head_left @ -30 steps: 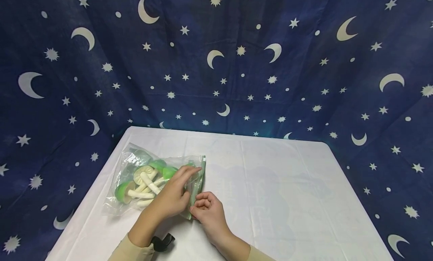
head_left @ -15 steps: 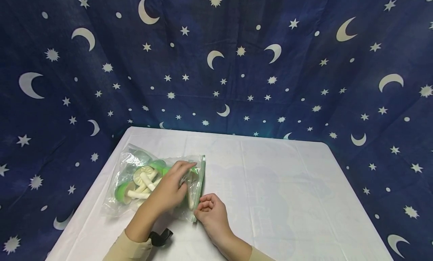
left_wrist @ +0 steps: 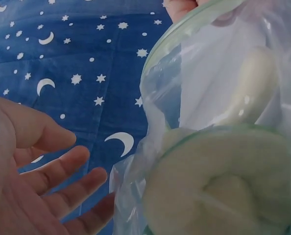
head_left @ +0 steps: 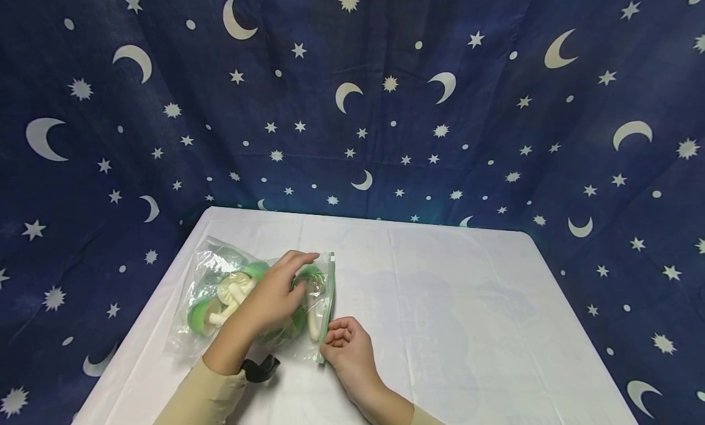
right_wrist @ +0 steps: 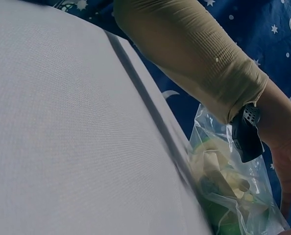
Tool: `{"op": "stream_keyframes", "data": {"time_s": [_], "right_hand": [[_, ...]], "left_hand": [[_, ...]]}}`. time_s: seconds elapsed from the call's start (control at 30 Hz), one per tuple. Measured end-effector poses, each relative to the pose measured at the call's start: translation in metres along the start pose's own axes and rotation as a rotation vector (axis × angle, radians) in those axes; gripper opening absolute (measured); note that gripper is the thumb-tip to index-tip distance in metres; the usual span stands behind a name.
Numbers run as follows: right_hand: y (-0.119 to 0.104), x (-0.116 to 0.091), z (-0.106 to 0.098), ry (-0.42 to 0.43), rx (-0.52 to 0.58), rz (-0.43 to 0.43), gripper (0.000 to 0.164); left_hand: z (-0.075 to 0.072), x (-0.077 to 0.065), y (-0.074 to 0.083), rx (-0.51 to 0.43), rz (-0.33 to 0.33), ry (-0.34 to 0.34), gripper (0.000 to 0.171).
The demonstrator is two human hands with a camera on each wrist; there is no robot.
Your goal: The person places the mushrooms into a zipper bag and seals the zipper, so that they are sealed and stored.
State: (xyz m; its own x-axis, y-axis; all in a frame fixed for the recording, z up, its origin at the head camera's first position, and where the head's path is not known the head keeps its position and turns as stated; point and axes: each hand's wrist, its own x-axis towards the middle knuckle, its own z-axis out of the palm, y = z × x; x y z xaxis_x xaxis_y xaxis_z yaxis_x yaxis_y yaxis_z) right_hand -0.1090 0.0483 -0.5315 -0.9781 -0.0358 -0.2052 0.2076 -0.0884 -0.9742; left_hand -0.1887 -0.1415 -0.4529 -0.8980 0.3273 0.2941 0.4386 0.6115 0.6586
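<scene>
A clear zip bag with a green zip edge lies on the left of the table. Inside are several toy mushrooms with green caps and cream stems. My left hand rests over the bag, hiding part of its contents; in the left wrist view its fingers are loosely spread beside the plastic. At the near end of the zip edge, my right hand pinches the bag's corner between thumb and fingers. One mushroom stem lies just inside the zip edge. A mushroom's pale underside shows through the plastic.
A white cloth covers the table, which stretches to the right of the hands. Behind it hangs a dark blue curtain with moons and stars. A black strap sits at the left wrist, below a beige sleeve.
My left hand has shifted slightly up and left over the bag, uncovering a mushroom near the zip edge. My right hand has moved slightly right with the pinched corner.
</scene>
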Motion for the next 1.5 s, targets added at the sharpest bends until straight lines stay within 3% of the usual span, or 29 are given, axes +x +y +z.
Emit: {"op": "stream_keyframes", "data": {"time_s": [0.4, 0.83, 1.23, 1.5], "right_hand": [[0.0, -0.002, -0.004, 0.018, -0.008, -0.011, 0.051], [0.004, -0.002, -0.011, 0.042, -0.022, -0.01, 0.052], [0.003, -0.005, -0.017, 0.051, -0.008, 0.017, 0.052], [0.002, -0.005, -0.022, 0.047, -0.006, 0.018, 0.053]], "left_hand": [[-0.005, 0.016, -0.01, -0.134, -0.06, -0.026, 0.058], [-0.013, 0.044, -0.009, -0.135, -0.066, -0.076, 0.054], [-0.007, 0.077, -0.011, -0.114, -0.096, -0.255, 0.049], [0.002, 0.094, -0.019, -0.141, -0.095, -0.303, 0.046]]}}
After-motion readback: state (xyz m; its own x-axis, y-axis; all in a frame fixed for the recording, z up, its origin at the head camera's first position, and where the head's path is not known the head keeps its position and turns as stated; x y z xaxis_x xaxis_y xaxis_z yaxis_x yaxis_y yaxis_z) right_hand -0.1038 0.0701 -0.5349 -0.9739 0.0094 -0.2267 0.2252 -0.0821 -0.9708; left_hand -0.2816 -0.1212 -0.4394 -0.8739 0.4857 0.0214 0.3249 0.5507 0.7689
